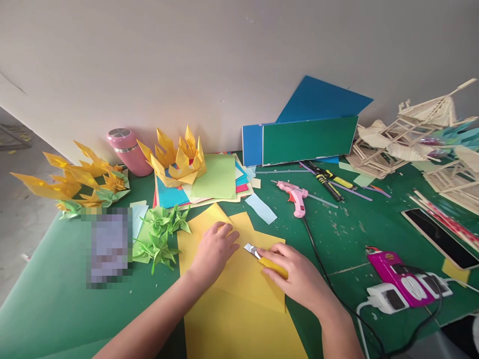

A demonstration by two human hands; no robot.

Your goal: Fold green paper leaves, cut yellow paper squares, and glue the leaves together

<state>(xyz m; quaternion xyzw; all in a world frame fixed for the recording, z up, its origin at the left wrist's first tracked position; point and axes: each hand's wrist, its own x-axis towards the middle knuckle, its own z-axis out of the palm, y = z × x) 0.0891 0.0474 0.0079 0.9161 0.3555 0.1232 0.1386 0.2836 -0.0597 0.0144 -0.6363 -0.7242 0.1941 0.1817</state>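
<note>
In my right hand is a utility knife with a yellow handle, its metal tip pointing up and left above yellow paper. My left hand hovers over or rests on that paper, fingers loosely bent and apart, nothing visible in them. Several overlapping yellow sheets lie beneath both hands, one with a folded upper corner. Left of the sheets sit green folded-paper flowers. Whether my left fingertips touch the paper, I cannot tell.
A yellow paper crown stands on stacked coloured paper. Further left are orange paper shapes and a pink flask. To the right lie a pink glue gun, pliers, a corded magenta power adapter, a phone and stick models.
</note>
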